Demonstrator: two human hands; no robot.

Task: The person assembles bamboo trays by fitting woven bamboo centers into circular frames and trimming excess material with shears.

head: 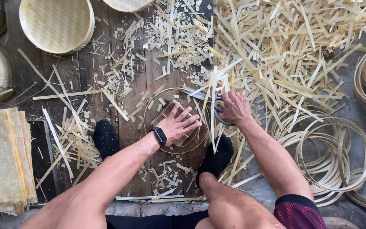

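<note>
My left hand (178, 126) lies flat, fingers spread, pressing down inside a round woven bamboo basket (166, 101) on the wooden boards. A black watch sits on that wrist. My right hand (234, 107) grips a pair of scissors (204, 96) at the basket's right rim, blades pointing left among long bamboo strips that stick out from the weave. My two feet in black socks (105, 136) rest on either side of the basket.
A big heap of bamboo offcuts (276, 46) covers the upper right. Bamboo hoops (333, 157) lie at right. Finished round baskets (56, 24) sit at upper left, a stack of square woven mats (5, 157) at left. Short scraps litter the boards.
</note>
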